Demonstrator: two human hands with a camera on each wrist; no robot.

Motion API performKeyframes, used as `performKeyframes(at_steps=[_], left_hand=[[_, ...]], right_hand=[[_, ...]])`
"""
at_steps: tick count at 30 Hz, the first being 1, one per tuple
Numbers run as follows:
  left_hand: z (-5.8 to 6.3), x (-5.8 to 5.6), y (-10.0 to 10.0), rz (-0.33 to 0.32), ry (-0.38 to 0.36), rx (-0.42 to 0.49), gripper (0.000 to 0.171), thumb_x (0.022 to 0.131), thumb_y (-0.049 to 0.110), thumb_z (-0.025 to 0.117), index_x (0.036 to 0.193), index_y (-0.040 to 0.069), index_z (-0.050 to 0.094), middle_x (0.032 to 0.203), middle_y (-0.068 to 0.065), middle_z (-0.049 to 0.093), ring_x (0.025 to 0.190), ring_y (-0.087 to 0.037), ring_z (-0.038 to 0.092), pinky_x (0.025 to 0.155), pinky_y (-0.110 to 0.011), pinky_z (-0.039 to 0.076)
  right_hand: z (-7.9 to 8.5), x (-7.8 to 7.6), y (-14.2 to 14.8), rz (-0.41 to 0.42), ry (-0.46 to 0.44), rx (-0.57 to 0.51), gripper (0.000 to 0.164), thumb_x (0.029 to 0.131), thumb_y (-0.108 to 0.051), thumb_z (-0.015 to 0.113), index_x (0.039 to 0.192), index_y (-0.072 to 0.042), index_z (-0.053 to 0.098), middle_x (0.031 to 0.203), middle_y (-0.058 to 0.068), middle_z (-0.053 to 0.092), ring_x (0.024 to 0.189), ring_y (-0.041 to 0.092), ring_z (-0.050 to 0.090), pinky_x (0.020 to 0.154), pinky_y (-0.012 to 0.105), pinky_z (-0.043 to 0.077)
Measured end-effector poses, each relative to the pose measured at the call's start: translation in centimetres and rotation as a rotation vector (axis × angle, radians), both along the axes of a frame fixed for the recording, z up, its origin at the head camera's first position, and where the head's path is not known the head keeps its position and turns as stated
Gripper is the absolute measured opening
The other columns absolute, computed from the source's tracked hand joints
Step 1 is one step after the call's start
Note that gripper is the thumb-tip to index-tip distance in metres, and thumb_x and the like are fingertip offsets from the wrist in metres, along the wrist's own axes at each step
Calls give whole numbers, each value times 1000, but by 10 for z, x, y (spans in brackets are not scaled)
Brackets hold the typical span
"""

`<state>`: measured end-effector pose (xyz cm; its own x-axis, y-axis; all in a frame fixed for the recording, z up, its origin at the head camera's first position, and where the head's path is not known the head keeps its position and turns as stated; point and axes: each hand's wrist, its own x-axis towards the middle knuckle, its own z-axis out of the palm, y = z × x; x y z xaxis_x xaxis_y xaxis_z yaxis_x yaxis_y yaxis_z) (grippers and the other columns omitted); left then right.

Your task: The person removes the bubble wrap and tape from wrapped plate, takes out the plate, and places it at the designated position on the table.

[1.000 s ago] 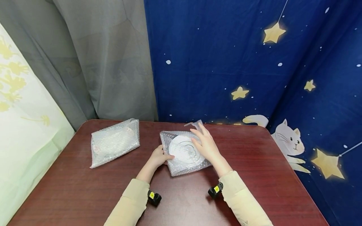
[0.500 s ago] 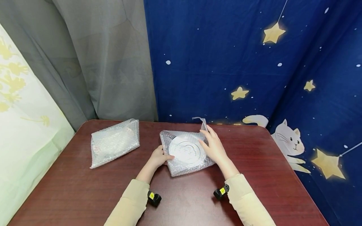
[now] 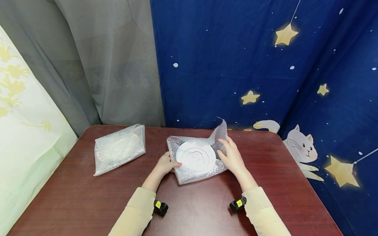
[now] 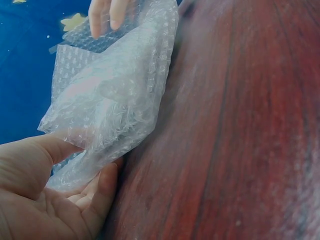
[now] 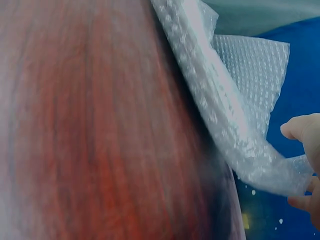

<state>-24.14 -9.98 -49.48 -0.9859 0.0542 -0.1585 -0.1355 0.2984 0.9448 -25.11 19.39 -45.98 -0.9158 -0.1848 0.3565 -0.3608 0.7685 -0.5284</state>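
Note:
A white round dish, apparently a plate (image 3: 196, 158), shows through bubble wrap (image 3: 186, 179) at the table's middle. My left hand (image 3: 163, 165) grips the wrap's left edge, thumb on top and fingers underneath, as the left wrist view also shows with the crumpled bubble wrap (image 4: 125, 95). At the opposite side, my right hand (image 3: 233, 157) holds a raised flap (image 3: 220, 131) of the wrap by its right end. In the right wrist view the flap's end lies among the fingers of the right hand (image 5: 311, 137), partly cut off by the frame.
Another bubble-wrapped package (image 3: 119, 149) lies to the left on the dark red wooden table (image 3: 274, 183), its contents whitish and blurred. A grey curtain (image 3: 118, 65) and a blue star-printed curtain (image 3: 212, 65) hang behind the table's far edge.
My right hand has moved right, drawing the bubble wrap flap out and up, so the plate shows more fully. The left hand has stayed put on the left edge.

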Motion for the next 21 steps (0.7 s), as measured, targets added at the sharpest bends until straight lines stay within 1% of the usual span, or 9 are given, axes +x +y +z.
performKeyframes(at_steps=[6,13,17,21], left_hand=[[0,0,0,-1,-5,0,68,73,4,79,129,-11,44,94,-18,64,66,-18,58,54,-30,52],[0,-1,1,-1,-4,3,67,73,3,79,129,-11,44,97,-19,64,67,-18,59,55,-32,53],[1,0,0,1,-27,30,72,74,3,78,133,-11,39,101,-21,63,68,-18,59,56,-32,53],[2,0,0,-1,-42,55,78,75,2,77,137,-10,32,99,-23,63,67,-19,60,56,-33,54]], right_hand=[[-4,3,12,-24,-10,13,48,89,-13,65,134,-5,52,148,25,30,132,41,33,98,58,35],[-10,7,25,-48,15,33,48,86,-10,69,131,-3,55,147,25,30,129,43,35,98,58,36],[-14,10,30,-70,3,40,49,85,-10,69,130,-2,55,149,25,26,129,44,34,97,59,36],[-17,12,34,-92,-30,53,50,85,-12,70,131,-1,54,151,25,20,129,44,32,97,61,35]])
